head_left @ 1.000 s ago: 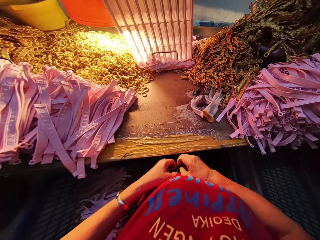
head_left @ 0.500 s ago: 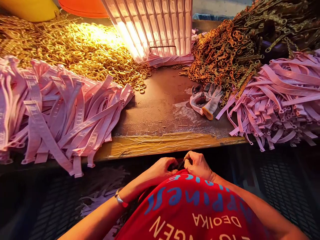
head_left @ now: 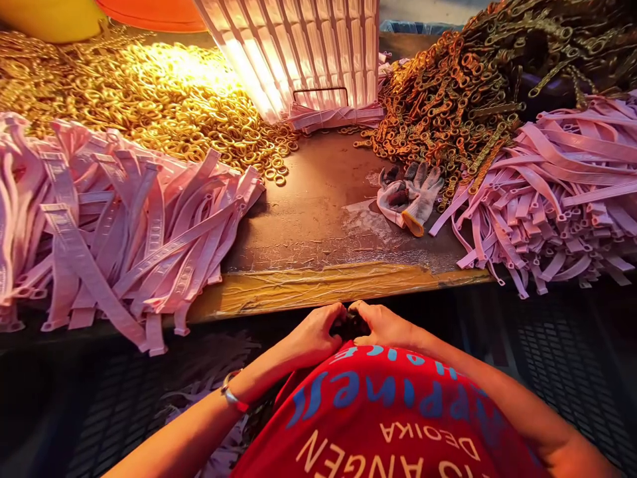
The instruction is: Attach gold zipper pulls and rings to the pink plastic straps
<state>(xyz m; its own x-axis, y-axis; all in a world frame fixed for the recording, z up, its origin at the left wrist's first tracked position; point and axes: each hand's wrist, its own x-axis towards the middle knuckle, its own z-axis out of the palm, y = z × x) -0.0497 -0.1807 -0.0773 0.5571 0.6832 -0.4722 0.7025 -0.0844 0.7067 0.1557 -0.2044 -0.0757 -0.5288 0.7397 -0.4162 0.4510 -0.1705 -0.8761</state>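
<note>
My left hand (head_left: 314, 334) and my right hand (head_left: 384, 325) meet just below the table's front edge (head_left: 318, 292), right above my red shirt. Both have their fingers curled and pressed together round a small dark item (head_left: 351, 324) between them; I cannot make out what it is. A heap of pink straps (head_left: 124, 219) lies on the table to the left, hanging over the edge. Another heap of pink straps (head_left: 557, 199) lies to the right.
Gold rings (head_left: 164, 106) cover the back left of the table. Dark brass metal pieces (head_left: 458, 99) pile up at the back right. A crumpled work glove (head_left: 411, 199) lies on the brown tabletop. A lit ribbed white stack (head_left: 303, 53) stands at the back centre.
My hands have drawn closer together, fingertips now touching round the small dark item. The view shifted slightly; nothing on the table moved.
</note>
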